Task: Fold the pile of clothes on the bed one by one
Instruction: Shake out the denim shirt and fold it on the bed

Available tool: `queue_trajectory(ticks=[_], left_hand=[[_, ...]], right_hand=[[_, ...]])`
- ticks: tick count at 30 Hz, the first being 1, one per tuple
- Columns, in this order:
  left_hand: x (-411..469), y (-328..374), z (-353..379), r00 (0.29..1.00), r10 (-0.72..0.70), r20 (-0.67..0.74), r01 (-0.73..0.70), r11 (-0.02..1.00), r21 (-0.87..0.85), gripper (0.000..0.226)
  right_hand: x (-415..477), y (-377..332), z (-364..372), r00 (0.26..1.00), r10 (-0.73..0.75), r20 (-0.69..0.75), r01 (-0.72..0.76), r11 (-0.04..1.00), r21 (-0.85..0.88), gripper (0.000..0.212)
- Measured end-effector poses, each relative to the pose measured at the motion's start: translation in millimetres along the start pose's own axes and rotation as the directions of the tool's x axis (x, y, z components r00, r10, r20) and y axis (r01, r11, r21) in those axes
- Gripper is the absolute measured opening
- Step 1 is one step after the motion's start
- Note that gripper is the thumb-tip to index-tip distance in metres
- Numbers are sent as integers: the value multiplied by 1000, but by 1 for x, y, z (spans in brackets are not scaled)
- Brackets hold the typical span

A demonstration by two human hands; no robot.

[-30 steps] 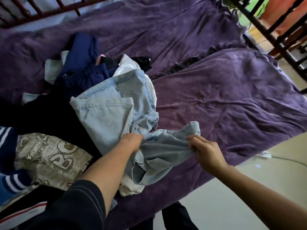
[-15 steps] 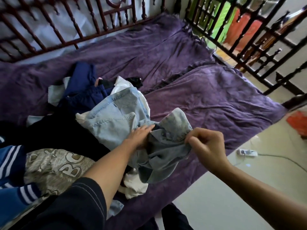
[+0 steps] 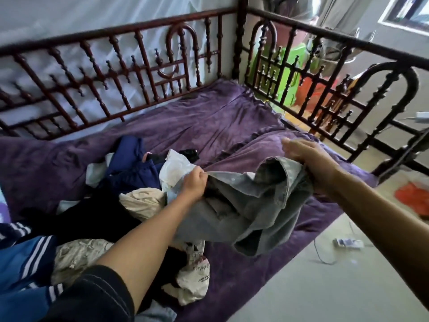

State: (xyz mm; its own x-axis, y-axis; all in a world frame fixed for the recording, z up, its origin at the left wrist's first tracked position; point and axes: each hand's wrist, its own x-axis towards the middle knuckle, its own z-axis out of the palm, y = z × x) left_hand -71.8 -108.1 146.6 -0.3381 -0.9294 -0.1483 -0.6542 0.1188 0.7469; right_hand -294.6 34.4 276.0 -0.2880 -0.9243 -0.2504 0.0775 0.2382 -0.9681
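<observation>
Your left hand (image 3: 193, 182) grips one edge of the grey-blue denim garment (image 3: 255, 212), fingers curled tight round the fabric. Your right hand (image 3: 311, 159) holds the opposite edge at a seamed rim. Its fingers reach out fairly straight over the top, and the grip underneath is hidden by the cloth. The denim is lifted off the bed and stretched between both hands, its lower part sagging in loose folds over the near right side of the purple bed cover (image 3: 209, 126).

The bed holds everything else. The pile of clothes (image 3: 116, 205) sits on its left half, just left of your left forearm. At the far side of the pile lies a navy garment (image 3: 130, 154) with a white piece (image 3: 173, 168) beside it, touching your left knuckles. Nearer you come a cream bundle (image 3: 141, 198) and a black garment (image 3: 92, 217). Nearest are a blue top with white stripes (image 3: 25, 259), a beige printed piece (image 3: 76, 256) and a white piece with lettering (image 3: 195, 280).

The right half of the cover carries only wrinkles. A dark wooden rail (image 3: 139, 66) closes the far and right sides of the bed. On the floor (image 3: 325, 287) to the right lie a power strip (image 3: 348, 242) and something orange (image 3: 413, 198).
</observation>
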Motion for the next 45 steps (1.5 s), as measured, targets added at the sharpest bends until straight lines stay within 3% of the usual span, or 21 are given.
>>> queue_trajectory(ticks=[2, 5, 8, 10, 12, 14, 15, 17, 18, 20, 22, 26, 28, 31, 34, 36, 38, 39, 41, 43, 45], left_hand=[[-1, 16, -25, 986, 34, -162, -46, 996, -72, 24], [-8, 57, -64, 948, 150, -281, -180, 980, -85, 26], [-24, 94, -87, 935, 266, -233, -265, 964, 34, 31], [-39, 111, -94, 945, 299, -131, -295, 954, 54, 30], [-59, 125, -102, 950, 309, -49, -307, 951, 44, 40], [-76, 131, -109, 939, 343, -26, -338, 933, 123, 51], [-84, 131, -113, 928, 370, -46, -357, 916, 181, 48], [-100, 127, -116, 912, 403, -80, -364, 883, 296, 40], [-109, 125, -114, 917, 392, -76, -339, 866, 368, 40], [-123, 122, -100, 947, 321, -4, -275, 816, 508, 39], [-133, 115, -79, 972, 203, 119, -233, 763, 603, 37], [-143, 96, -46, 954, -56, 295, -114, 842, 528, 34], [-140, 96, -37, 976, -26, 215, -76, 889, 451, 42], [-125, 113, -30, 987, 131, 98, -154, 945, 289, 84], [-111, 141, -17, 964, 220, 148, -251, 936, 248, 104], [-103, 157, 2, 949, 220, 223, -259, 952, 163, 82], [-98, 170, 24, 932, 237, 273, -255, 966, 35, 42], [-96, 176, 33, 929, 270, 251, -279, 960, -1, 33], [-91, 187, 41, 929, 326, 176, -306, 943, -133, 52], [-85, 201, 44, 914, 345, 213, -293, 925, -244, 81], [-78, 215, 58, 850, 346, 396, -310, 938, -153, 65]], right_hand=[[5, 0, -15, 995, -89, -37, 69, 928, -367, 44], [18, 4, -30, 991, -130, 17, 107, 729, -676, 41], [34, 6, -39, 984, -151, 99, 154, 417, -896, 34], [43, 5, -45, 983, -158, 94, 142, 328, -934, 26], [48, 1, -58, 978, -200, 63, 138, 382, -914, 26], [47, -10, -75, 972, -234, -32, 101, 536, -838, 23], [43, -17, -83, 968, -218, -124, 58, 676, -735, 23], [34, -33, -95, 971, -50, -232, -27, 948, -317, 26], [29, -42, -97, 983, 43, -179, -58, 995, -82, 27], [19, -60, -93, 990, 138, 20, -138, 954, 267, 26], [14, -75, -84, 977, 140, 160, -194, 895, 401, 20], [-2, -98, -69, 910, 81, 407, -266, 867, 422, 8], [-8, -103, -62, 864, 43, 502, -255, 896, 362, 1], [-11, -106, -57, 801, -13, 598, -214, 928, 306, 4], [-15, -112, -62, 739, -98, 667, -105, 961, 257, 15], [-19, -118, -72, 688, -136, 713, -43, 973, 227, 19], [-21, -122, -91, 705, -136, 696, 16, 984, 176, 29], [-21, -124, -102, 724, -122, 679, 23, 988, 153, 37], [-25, -126, -124, 728, -116, 676, 16, 988, 153, 39], [-31, -128, -140, 713, -132, 688, 44, 989, 144, 34], [-39, -129, -150, 718, -134, 684, 82, 991, 108, 35]])
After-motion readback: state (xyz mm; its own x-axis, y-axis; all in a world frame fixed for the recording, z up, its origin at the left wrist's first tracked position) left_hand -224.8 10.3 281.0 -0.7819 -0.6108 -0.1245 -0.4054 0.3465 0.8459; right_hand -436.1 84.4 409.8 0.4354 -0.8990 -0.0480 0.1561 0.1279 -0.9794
